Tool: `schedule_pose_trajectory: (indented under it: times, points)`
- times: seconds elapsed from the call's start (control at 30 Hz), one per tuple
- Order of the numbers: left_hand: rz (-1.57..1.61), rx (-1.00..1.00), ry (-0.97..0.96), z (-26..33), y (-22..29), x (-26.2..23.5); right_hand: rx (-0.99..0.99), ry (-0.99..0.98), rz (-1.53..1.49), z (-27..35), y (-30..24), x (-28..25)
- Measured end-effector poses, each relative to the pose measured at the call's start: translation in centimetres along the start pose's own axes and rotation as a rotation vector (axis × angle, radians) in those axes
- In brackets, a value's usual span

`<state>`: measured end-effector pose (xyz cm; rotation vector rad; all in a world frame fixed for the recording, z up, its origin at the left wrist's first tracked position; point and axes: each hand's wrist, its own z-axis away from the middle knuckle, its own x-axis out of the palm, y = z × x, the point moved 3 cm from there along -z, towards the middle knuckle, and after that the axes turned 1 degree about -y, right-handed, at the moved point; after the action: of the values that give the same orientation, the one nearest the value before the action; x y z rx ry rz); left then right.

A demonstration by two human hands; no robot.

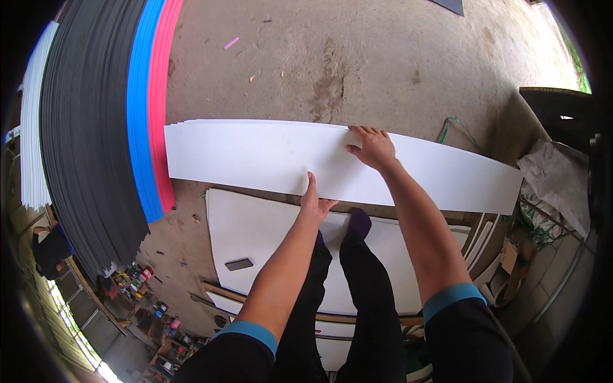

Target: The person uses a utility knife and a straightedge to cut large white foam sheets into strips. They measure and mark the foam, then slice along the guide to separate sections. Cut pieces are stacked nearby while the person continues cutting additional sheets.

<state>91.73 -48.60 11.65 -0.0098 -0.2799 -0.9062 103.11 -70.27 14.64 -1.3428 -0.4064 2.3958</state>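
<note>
A long stack of white sheets (pixel 255 150) lies crosswise in front of me, with thin layered edges showing at its far left side. At the near edge, my left hand (pixel 314 203) holds on with the thumb laid over the top and the other fingers along and partly below the edge. My right hand (pixel 372 147) rests on top, farther away and to the right. Its fingers are spread and reach the far edge, and its thumb lies on the white surface.
Black sheets (pixel 89 127), blue sheets (pixel 142 115) and pink sheets (pixel 159 108) stand piled at left. Under my feet lies a broad white board (pixel 236 223) bearing a dark phone (pixel 239 263). Crumpled grey sheeting (pixel 559 179) is at right. Another person (pixel 51 249) is at far left.
</note>
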Motion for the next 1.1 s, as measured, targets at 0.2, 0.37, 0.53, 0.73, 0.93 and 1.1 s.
schedule_pose_trajectory:
  times: [0.2, 0.37, 0.53, 0.73, 0.93, 1.1]
  points:
    - [-0.043, -0.032, 0.074, -2.6, -0.5, -1.1, 0.009, 0.095, -0.016, 0.1, -0.2, 1.5]
    - [-0.047, 0.01, 0.135, -5.0, -0.8, -2.8, 0.053, 0.069, 0.068, 0.3, -1.1, 0.9]
    - [-0.181, -0.162, 0.201, -3.0, 0.4, -2.5, 0.125, 0.244, 0.193, 5.0, -1.4, 3.4]
    - [-0.606, -0.166, 0.3, 4.7, -1.8, -3.2, 0.219, 0.08, 0.106, 19.0, 2.3, 6.1]
    - [-1.779, 0.267, -0.108, 15.4, -5.3, -6.2, 0.447, -0.029, -0.16, 32.8, 1.9, 4.6]
    - [-2.051, 0.338, -0.321, 22.6, -8.2, 0.3, 0.632, 0.048, -0.408, 43.8, 0.2, 0.3]
